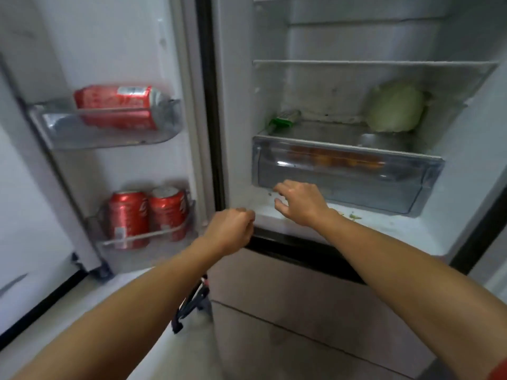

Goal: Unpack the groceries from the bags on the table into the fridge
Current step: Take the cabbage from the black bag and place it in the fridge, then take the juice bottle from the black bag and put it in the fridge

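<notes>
Both hands reach forward at the open fridge point(236, 105). The left hand point(231, 230) is curled into a fist with nothing visible in it, in front of the bottom left corner of the upper compartment. The right hand point(300, 202) is loosely spread and holds nothing; its fingers are just at the lower left corner of the clear drawer point(343, 185), though whether they touch it is unclear. Below the arms are the closed lower fronts point(274, 283), and a black-and-red object point(192, 305) sits on the floor beside them, too blurred to identify. A few green scraps point(354, 216) lie on the compartment floor just right of the right wrist. Inside the drawer, orange things point(343, 159) show dimly through the plastic. To the left, the open door point(115, 50) carries two cans point(129, 218) upright side by side in its lower bin, and a third can point(115, 105), also red, on its side in the upper bin. On the shelf above the drawer, a green packet point(284, 119) lies at the left and a pale cabbage point(395, 108) sits at the back right. Higher up is a glass shelf point(370, 63).
</notes>
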The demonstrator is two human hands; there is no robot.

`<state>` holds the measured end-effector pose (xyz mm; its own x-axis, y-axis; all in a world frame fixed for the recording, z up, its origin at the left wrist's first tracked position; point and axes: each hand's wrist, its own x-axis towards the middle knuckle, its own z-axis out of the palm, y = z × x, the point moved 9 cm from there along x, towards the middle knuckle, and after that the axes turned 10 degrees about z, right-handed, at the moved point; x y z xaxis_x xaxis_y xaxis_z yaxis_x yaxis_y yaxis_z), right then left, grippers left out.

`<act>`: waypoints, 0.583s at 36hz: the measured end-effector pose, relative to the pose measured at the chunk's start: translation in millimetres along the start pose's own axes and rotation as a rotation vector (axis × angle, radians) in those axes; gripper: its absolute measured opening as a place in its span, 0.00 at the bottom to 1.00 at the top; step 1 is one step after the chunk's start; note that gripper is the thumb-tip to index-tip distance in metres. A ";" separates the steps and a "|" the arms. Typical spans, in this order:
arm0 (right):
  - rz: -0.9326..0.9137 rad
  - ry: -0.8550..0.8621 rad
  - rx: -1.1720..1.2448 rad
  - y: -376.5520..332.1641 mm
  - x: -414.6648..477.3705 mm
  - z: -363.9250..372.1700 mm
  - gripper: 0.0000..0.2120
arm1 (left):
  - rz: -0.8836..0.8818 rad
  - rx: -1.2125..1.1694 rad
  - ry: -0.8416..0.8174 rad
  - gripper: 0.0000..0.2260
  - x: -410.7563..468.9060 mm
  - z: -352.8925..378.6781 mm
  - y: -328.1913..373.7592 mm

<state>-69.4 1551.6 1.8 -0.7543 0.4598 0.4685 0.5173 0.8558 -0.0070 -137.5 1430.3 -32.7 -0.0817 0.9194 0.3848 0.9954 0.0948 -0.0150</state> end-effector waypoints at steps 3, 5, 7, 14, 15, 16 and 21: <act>-0.115 -0.038 0.116 -40.0 -27.9 19.5 0.17 | -0.080 0.006 -0.068 0.09 -60.0 16.9 2.1; -0.179 -0.073 0.155 -65.3 -50.7 35.5 0.17 | -0.137 0.012 -0.128 0.11 -105.3 31.8 7.1; -0.247 -0.116 0.155 -93.6 -78.5 51.5 0.17 | -0.206 0.030 -0.213 0.10 -156.0 48.2 13.8; -0.520 -0.256 0.335 -220.2 -168.9 96.8 0.13 | -0.500 0.039 -0.399 0.12 -340.4 54.8 15.5; -0.561 -0.270 0.329 -243.0 -179.8 99.8 0.14 | -0.543 0.046 -0.409 0.12 -365.9 49.2 12.4; -0.601 -0.281 0.312 -266.0 -191.6 99.7 0.14 | -0.585 0.053 -0.417 0.12 -391.0 42.9 9.5; -0.815 -0.288 0.333 -383.4 -252.0 79.7 0.14 | -0.794 0.105 -0.410 0.11 -514.0 -6.1 -1.4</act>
<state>-109.9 1126.6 -184.1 -0.9286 -0.3109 0.2026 -0.3261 0.9442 -0.0461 -96.6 955.3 -224.8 -0.7754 0.6300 -0.0415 0.6297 0.7765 0.0232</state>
